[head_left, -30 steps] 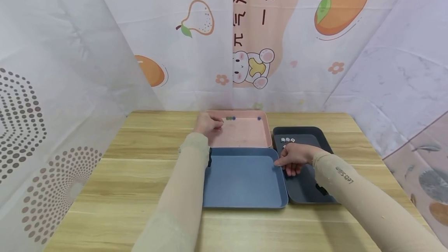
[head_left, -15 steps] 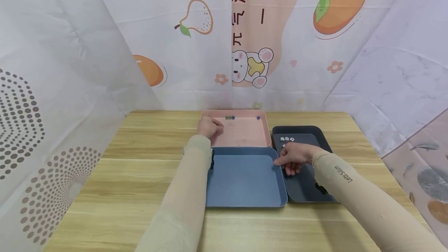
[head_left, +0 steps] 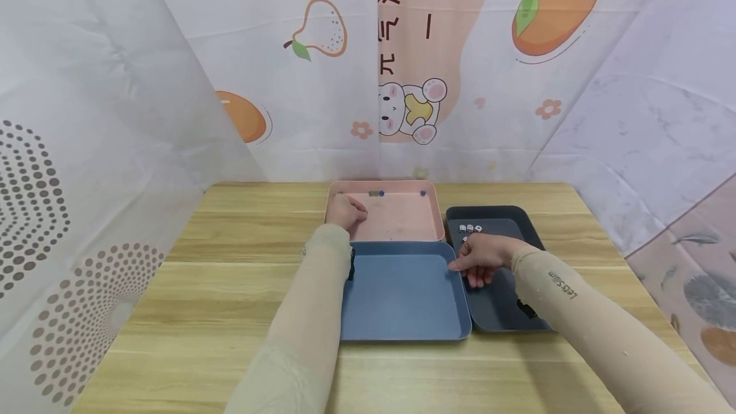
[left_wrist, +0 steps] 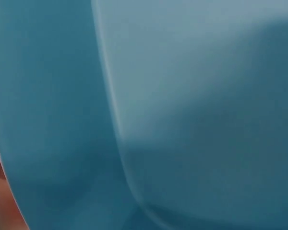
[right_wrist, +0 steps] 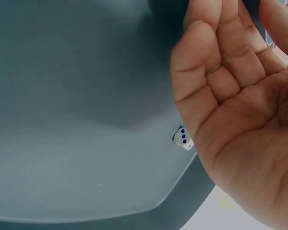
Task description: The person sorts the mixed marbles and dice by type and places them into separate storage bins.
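My left hand is over the left part of the pink tray, thumb and fingertips drawn together; I cannot tell whether something small sits between them. Small green and blue beads lie along that tray's far side, with a lone blue bead farther right. With thumb inside and fingers outside, my right hand pinches the right rim of the blue tray. Below its curled fingers, in the dark tray, lie several white dice. One die shows blue dots in the right wrist view.
All three trays sit close together on a wooden table, the pink one behind the blue, the dark one at right. A printed curtain hangs right behind the table. The blue tray's inner wall fills the left wrist view.
My left hand has come slightly nearer and down within the pink tray, uncovering its far left corner and a small bead there. The right hand keeps its place at the blue tray's rim.
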`<state>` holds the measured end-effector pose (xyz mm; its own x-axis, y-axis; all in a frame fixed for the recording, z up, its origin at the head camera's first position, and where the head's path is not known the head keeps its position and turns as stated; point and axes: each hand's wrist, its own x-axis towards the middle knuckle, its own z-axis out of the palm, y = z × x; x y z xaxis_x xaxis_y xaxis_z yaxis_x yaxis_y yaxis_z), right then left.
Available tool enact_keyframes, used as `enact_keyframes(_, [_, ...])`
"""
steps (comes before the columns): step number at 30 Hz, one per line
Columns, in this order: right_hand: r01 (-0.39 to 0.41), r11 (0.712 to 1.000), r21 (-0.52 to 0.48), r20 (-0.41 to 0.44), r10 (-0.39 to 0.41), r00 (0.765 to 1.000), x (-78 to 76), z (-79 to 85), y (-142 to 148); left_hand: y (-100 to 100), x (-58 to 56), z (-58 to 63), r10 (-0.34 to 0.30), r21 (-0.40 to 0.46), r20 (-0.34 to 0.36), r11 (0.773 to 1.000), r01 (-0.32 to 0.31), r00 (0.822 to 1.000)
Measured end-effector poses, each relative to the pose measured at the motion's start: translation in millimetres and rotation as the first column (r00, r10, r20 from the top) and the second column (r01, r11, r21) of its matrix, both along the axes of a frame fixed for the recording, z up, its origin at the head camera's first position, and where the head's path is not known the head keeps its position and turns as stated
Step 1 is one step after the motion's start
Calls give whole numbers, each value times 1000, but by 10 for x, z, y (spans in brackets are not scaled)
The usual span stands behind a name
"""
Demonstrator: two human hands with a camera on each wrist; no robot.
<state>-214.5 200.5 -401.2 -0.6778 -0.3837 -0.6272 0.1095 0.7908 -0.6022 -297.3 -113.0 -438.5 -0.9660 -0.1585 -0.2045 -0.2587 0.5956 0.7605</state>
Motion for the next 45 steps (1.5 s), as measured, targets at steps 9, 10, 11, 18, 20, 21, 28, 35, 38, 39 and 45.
enact_keyframes(9, [-3, 1000, 13, 2, 3, 1000, -18, 4, -2, 24, 3, 17, -23, -82, 7, 996, 24, 1000])
enact_keyframes(10, [-4, 1000, 17, 2, 4, 1000, -20, 5, -3, 23, -1, 15, -26, -87, 6, 996, 26, 1000])
enact_keyframes(11, [-5, 1000, 21, 1, 5, 1000, -20, 5, -2, 21, -3, 13, -26, -84, 8, 996, 26, 1000])
enact_keyframes(18, [-11, 1000, 22, 5, 10, 1000, -38, 4, 14, 0, 27, 76, -67, -53, 11, 996, 67, 998])
enact_keyframes(20, [-9, 1000, 21, 5, 8, 1000, -48, 5, 23, -16, 34, 105, -87, -41, 1, 995, 87, 996])
enact_keyframes(21, [-8, 1000, 20, 4, 8, 1000, -51, 7, 25, -33, 36, 119, -101, -36, -4, 994, 101, 995])
enact_keyframes(28, [-9, 1000, 8, -21, 9, 1000, -53, 2, 21, -253, 60, 332, -226, 67, -15, 972, 226, 974])
enact_keyframes(35, [-53, 999, -1, -74, 53, 996, -43, 2, 35, -609, 158, 680, -290, 19, -48, 956, 291, 956])
enact_keyframes(38, [-70, 998, -8, -96, 69, 993, -49, 13, 85, -763, 231, 785, -297, -36, -51, 955, 295, 954])
enact_keyframes(39, [-69, 998, -11, -101, 67, 993, -54, 17, 111, -819, 257, 806, -299, -42, -52, 954, 297, 953])
enact_keyframes(45, [-12, 998, -56, -132, 4, 991, -79, 66, 347, -1183, 427, 821, -293, -60, -50, 955, 290, 955])
